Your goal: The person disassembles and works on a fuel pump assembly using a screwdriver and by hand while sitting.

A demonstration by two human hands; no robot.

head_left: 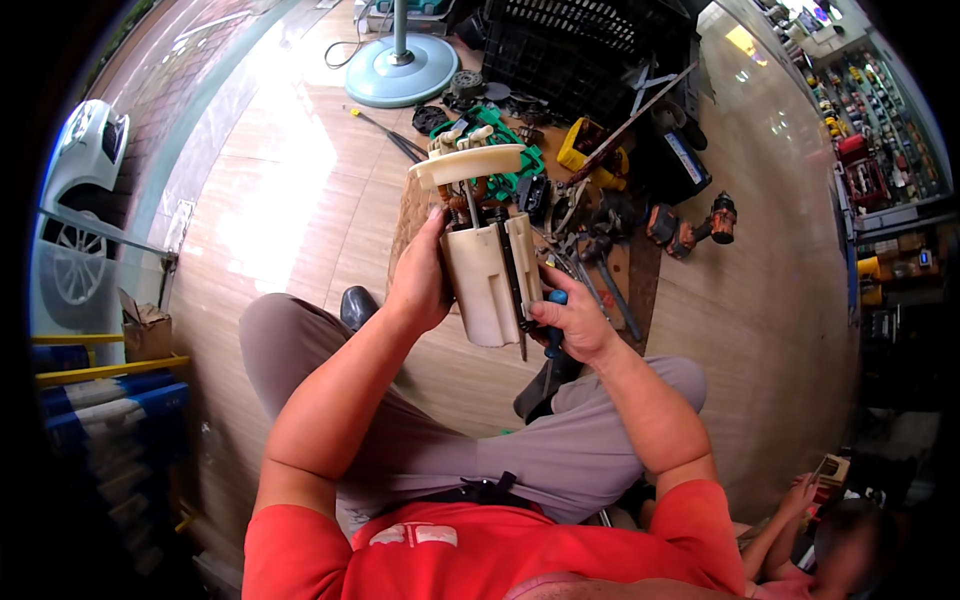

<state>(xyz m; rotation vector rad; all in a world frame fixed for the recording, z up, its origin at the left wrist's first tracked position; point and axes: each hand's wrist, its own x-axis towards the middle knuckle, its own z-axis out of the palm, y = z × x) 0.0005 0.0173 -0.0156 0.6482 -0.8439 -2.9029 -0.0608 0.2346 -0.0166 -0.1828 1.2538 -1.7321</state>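
I hold a cream plastic assembly upright, with a curved cap on top above wires and rods. My left hand is closed round its left side. My right hand grips its right side, where a dark rod runs down, and also has a blue-handled screwdriver in its fingers, tip pointing down. Just beyond, a wooden board bears loose metal tools, dark parts and a green plastic case.
A blue fan base, black crate, yellow tray, black battery and cordless drill surround the board. Yellow rails stand left, stocked shelves right. Another person's hands hold something at lower right.
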